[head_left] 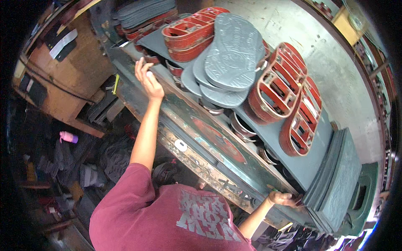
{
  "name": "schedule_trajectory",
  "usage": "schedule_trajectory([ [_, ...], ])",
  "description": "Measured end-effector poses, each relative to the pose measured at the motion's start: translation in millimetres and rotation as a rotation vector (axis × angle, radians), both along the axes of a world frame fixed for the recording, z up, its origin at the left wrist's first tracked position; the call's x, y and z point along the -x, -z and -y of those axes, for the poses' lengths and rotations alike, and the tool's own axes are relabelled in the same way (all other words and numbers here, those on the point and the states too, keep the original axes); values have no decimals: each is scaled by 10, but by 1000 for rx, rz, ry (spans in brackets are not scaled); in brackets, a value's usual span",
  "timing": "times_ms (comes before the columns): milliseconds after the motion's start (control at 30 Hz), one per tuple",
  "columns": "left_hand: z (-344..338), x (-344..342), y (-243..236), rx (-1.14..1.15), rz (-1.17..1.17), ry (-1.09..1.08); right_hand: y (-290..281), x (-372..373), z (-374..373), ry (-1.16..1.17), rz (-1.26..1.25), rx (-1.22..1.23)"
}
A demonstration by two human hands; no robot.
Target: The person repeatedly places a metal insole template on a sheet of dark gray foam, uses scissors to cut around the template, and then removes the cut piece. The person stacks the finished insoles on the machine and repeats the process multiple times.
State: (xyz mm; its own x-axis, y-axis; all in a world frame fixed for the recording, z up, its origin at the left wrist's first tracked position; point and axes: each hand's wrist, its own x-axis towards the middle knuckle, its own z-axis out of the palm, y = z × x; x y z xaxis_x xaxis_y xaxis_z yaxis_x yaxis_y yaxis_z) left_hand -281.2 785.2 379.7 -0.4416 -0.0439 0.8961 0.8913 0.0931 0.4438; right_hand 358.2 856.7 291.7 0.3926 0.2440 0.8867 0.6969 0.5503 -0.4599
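My left hand (149, 79) is at the left end of a long board edge (184, 100), its fingers stretched out and apart, the palm against or close to the edge. Near the right end of that edge is my right hand (282, 198), fingers extended beside a stack of dark grey sheets (341, 175). Behind the edge lies a flat grey sheet (289, 154). Red sole-shaped cutting dies (278, 83) stand on it, with a pile of grey sole-shaped pieces (232, 54) between them. More metal dies (243, 127) show beneath the sheet.
A pale metal surface (322, 71) lies beyond the dies. More grey soles (144, 12) are stacked at the far left. A wooden table (63, 92) stands on the left, and a pink and purple bottle (68, 137) is below it. A green machine part (364, 192) borders the right.
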Motion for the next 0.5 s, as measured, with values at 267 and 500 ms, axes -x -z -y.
schedule_trajectory([
  [267,23,5,-2,43,26,-5,-310,58,87,328,331,67],
  [500,58,-27,-3,-9,84,54,-489,273,85,309,308,-40],
])
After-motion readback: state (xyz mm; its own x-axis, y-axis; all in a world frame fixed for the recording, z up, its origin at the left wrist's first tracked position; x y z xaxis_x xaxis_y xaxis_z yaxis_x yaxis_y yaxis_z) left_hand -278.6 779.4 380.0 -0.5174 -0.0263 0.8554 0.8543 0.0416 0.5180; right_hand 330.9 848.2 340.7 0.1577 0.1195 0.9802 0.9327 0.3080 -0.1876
